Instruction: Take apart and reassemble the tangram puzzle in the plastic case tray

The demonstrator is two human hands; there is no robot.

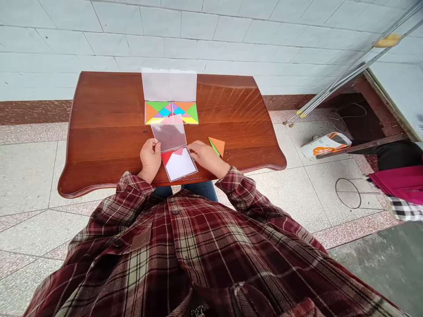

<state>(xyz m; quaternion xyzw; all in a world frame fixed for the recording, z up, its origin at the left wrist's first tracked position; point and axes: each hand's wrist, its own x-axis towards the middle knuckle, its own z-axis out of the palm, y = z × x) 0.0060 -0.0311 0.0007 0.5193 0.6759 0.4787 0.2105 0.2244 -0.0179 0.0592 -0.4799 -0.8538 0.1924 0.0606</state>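
One open case [181, 169]: white bed, red triangle [166, 156] and pink piece [178, 151] at its far edge, clear lid [170, 135] raised; on the surface [109, 127], between your hands, apart.
Your left hand [150, 155]: curled at its lid; your right hand [206, 156]: at its right rim; grips indeterminable.
Carton [325, 144], right of case: orange print, illegible.

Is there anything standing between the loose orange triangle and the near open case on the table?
Yes, the right hand lies between the orange triangle and the near case, at the case's right edge. Nothing else is visible between them; the open lid is on the case's far side.
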